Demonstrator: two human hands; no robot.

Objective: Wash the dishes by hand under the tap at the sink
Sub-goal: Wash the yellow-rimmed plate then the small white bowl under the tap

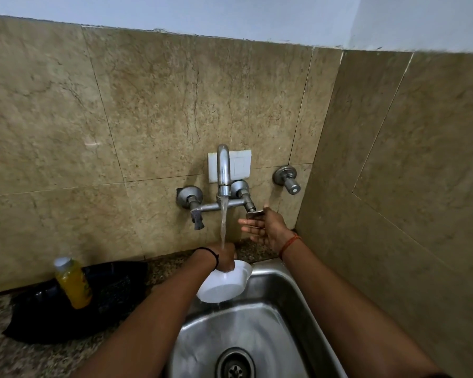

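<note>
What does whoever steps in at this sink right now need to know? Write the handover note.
Left hand: grips the white bowl by its rim, tilted over the sink, under the running stream from the tap.
Right hand: open, fingers straight, at the right tap handle; contact not certain.
Done: water on, bowl being rinsed.
Left: finish the bowl, set it aside, shut the tap. No other dishes show.
Beside the sink: a yellow bottle on a black bag.

Beige marble-look wall tiles (175,105), seemingly speckled granite counter (38,358)
</note>
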